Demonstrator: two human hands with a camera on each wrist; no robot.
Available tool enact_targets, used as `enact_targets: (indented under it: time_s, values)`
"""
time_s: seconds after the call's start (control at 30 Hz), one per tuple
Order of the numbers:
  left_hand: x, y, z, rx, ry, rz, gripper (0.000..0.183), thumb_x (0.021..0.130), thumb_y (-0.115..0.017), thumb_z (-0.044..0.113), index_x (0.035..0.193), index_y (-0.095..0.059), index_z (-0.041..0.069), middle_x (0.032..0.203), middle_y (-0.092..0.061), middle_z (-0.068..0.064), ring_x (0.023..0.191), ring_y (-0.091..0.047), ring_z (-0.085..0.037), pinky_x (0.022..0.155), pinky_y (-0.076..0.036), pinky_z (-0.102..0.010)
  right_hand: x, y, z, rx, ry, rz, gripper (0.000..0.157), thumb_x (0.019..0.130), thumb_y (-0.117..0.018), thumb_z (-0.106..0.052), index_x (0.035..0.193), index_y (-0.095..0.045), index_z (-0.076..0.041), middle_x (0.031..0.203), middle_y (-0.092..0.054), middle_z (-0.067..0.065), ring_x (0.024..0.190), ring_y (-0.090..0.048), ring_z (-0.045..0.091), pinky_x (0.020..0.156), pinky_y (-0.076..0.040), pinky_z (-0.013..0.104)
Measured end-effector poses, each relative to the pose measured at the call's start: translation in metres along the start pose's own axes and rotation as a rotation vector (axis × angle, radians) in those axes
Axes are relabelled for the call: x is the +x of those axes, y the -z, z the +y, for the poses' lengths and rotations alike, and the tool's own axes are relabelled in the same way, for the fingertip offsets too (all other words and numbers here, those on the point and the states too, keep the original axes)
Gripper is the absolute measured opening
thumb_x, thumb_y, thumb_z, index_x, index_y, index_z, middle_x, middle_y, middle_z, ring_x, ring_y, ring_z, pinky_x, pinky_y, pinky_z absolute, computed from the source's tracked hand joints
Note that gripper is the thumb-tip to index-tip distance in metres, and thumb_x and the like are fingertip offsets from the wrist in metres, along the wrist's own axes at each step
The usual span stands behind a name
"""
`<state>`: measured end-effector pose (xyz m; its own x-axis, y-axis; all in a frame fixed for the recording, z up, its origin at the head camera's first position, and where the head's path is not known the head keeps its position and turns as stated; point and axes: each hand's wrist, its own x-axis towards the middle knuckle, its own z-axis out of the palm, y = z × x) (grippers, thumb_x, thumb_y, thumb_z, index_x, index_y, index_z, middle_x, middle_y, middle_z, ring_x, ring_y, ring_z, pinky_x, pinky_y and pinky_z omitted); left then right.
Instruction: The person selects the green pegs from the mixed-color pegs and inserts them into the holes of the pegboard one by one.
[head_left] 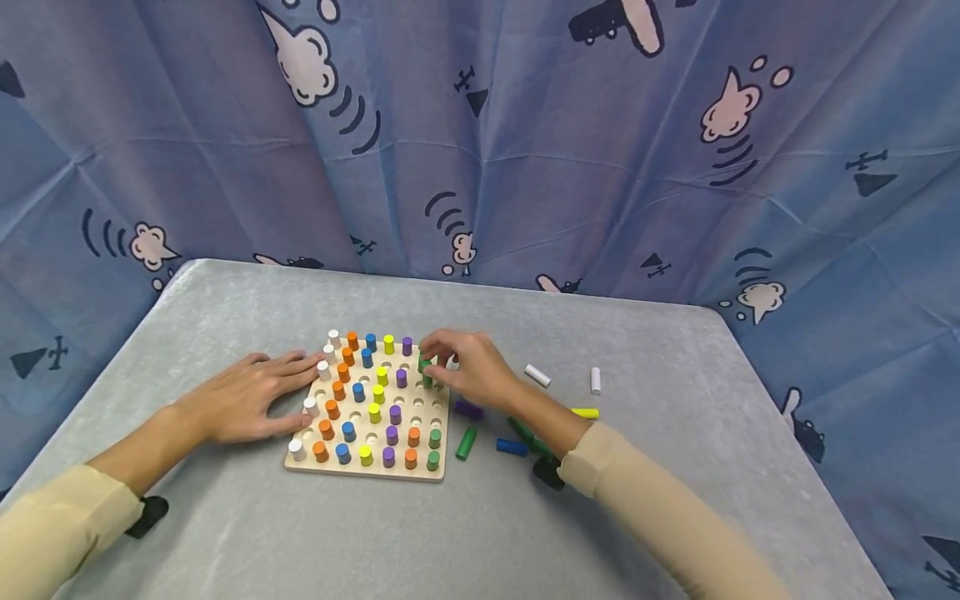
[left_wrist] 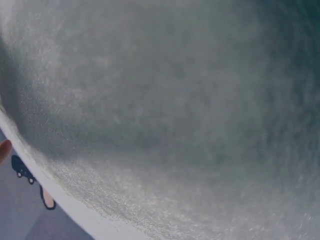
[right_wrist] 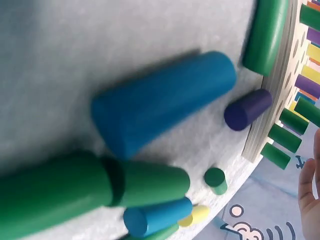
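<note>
A wooden pegboard [head_left: 360,472] stands on the grey cloth, with rows of white, orange, blue, yellow, purple and green pegs upright in its holes. My left hand [head_left: 251,398] lies flat with spread fingers, its fingertips and thumb at the board's left edge. Over the far right corner, my right hand [head_left: 476,367] pinches a green peg [head_left: 427,377] between thumb and fingers, upright at the right side of the board. Part of that peg is hidden by the fingers. Several green pegs [right_wrist: 285,137] line that edge in the right wrist view.
Loose pegs lie right of the board: a purple peg [head_left: 468,408], a green peg [head_left: 466,443], a blue peg [head_left: 512,447], a yellow peg [head_left: 585,412] and two white pegs, including a white peg [head_left: 596,381]. A patterned blue curtain [head_left: 480,167] hangs behind the table.
</note>
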<state>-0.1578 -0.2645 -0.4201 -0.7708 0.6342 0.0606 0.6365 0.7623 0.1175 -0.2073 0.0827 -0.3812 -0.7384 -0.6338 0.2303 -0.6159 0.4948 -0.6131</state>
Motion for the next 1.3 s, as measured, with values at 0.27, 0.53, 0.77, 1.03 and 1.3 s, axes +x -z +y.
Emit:
enact_targets:
  time_s: [0.27,0.53,0.77,1.03,1.3]
  values:
    - [0.001,0.001,0.000,0.000,-0.006,0.017,0.071,0.096,-0.053,0.058,0.145,-0.053,0.006,0.156,-0.040,-0.006,0.138,-0.044,-0.034,0.098,-0.040,-0.056,0.003,-0.007,-0.002,-0.039,-0.057,-0.011,0.026,0.090,-0.074,-0.009,0.115,-0.069,-0.006,0.099,-0.074,0.001,0.076,-0.059,0.008,0.067,-0.049,0.024]
    - [0.001,0.001,0.001,-0.001,-0.010,0.021,0.070,0.097,-0.053,0.058,0.144,-0.053,0.006,0.156,-0.040,-0.005,0.138,-0.044,-0.034,0.098,-0.040,-0.056,0.004,-0.011,-0.002,-0.041,-0.078,-0.021,0.027,0.090,-0.074,-0.010,0.117,-0.069,-0.006,0.099,-0.074,-0.001,0.078,-0.061,0.008,0.069,-0.050,0.024]
    - [0.001,0.000,0.000,-0.001,-0.009,0.020,0.070,0.097,-0.053,0.057,0.144,-0.053,0.006,0.156,-0.040,-0.006,0.138,-0.044,-0.034,0.098,-0.040,-0.056,0.004,-0.016,-0.001,-0.070,-0.086,-0.051,0.026,0.090,-0.075,-0.012,0.116,-0.069,-0.009,0.099,-0.073,-0.004,0.080,-0.060,0.007,0.072,-0.049,0.023]
    - [0.000,-0.001,-0.001,0.001,0.005,-0.003,0.072,0.096,-0.052,0.059,0.145,-0.052,0.007,0.158,-0.038,-0.004,0.140,-0.042,-0.033,0.099,-0.040,-0.055,0.003,-0.017,0.000,-0.077,-0.071,-0.060,0.026,0.089,-0.075,-0.011,0.115,-0.070,-0.009,0.099,-0.073,-0.003,0.081,-0.061,0.007,0.073,-0.049,0.023]
    - [-0.001,-0.002,-0.003,0.006,0.000,0.001,0.072,0.096,-0.053,0.059,0.146,-0.051,0.006,0.157,-0.038,-0.005,0.139,-0.042,-0.034,0.100,-0.040,-0.055,-0.001,-0.002,-0.001,-0.049,-0.060,-0.079,0.030,0.090,-0.075,-0.013,0.118,-0.068,-0.007,0.103,-0.074,0.000,0.082,-0.062,0.008,0.072,-0.052,0.029]
